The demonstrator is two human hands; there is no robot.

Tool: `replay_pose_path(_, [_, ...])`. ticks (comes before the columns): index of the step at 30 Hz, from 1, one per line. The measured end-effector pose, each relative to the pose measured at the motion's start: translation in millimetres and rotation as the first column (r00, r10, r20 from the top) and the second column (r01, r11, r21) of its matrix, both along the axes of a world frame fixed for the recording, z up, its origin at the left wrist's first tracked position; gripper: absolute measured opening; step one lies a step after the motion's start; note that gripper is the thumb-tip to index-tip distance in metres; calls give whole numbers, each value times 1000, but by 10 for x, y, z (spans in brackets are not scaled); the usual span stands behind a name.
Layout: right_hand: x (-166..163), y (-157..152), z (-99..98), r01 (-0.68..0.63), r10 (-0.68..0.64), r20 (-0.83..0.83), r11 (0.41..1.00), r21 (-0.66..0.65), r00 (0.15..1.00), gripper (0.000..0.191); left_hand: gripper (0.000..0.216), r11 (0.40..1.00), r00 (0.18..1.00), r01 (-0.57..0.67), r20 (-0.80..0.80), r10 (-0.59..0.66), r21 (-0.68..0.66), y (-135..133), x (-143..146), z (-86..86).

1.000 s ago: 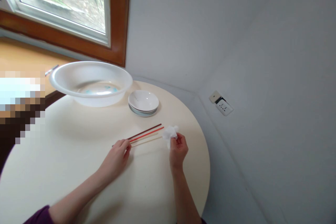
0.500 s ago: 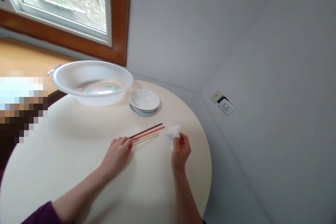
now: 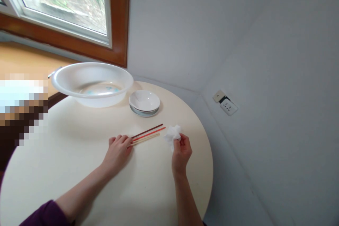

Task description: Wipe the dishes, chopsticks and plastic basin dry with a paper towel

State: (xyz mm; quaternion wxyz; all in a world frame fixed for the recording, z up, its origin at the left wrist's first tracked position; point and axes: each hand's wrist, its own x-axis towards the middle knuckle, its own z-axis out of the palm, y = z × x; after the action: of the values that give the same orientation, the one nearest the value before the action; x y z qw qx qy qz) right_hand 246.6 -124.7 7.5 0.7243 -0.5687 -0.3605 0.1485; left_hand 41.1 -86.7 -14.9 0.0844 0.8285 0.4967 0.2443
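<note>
Three chopsticks [image 3: 148, 133], one dark brown, one red and one pale, lie side by side on the round cream table [image 3: 79, 169]. My left hand [image 3: 118, 150] rests over their near ends with its fingers curled onto them. My right hand [image 3: 181, 152] pinches a crumpled white tissue [image 3: 172, 134] just to the right of the chopsticks' far tips, not touching them.
A large white plastic basin [image 3: 92, 83] stands at the table's far side, with stacked small white bowls [image 3: 144, 102] next to it. Behind are a wood-framed window [image 3: 66, 3] and its sill. A wall socket [image 3: 225, 103] sits low on the right wall.
The pale chopstick has slid left so its tip lines up nearer the others. My left hand shifted slightly left along the near ends. The right hand with the tissue has barely moved.
</note>
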Motion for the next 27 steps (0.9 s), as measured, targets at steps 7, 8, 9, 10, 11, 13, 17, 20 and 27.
replay_pose_path(7, [-141,11,-29,-264,256,-146,964,-38,956,22,20,990,911,99,410,-50,-100,-20,25,69])
replay_pose_path(8, [-195,7,-39,-339,323,-192,939,-54,927,23,24,977,873,139,486,-44,-161,-30,34,89])
replay_pose_path(9, [-256,1,-50,-414,388,-236,908,-68,891,25,27,958,832,185,553,-33,-220,-41,43,108])
replay_pose_path(10, [-324,-5,-61,-485,450,-272,871,-78,851,26,29,934,792,237,610,-25,-269,-51,51,124])
replay_pose_path(11, [-394,-11,-73,-549,506,-297,832,-83,810,27,30,907,753,292,658,-23,-303,-60,57,138])
replay_pose_path(13, [-525,-20,-98,-650,599,-313,754,-89,737,28,29,864,683,372,731,-7,-339,-69,56,157])
replay_pose_path(17, [-646,-10,-152,-640,626,-137,737,-217,767,27,33,871,571,308,807,152,-382,-28,-30,195])
replay_pose_path(20, [-611,28,-170,-336,477,304,846,-415,825,25,34,901,436,179,853,287,-395,49,-144,239])
replay_pose_path(27, [-775,238,-164,12,477,778,850,-527,409,24,33,891,244,133,885,395,-435,164,-272,266])
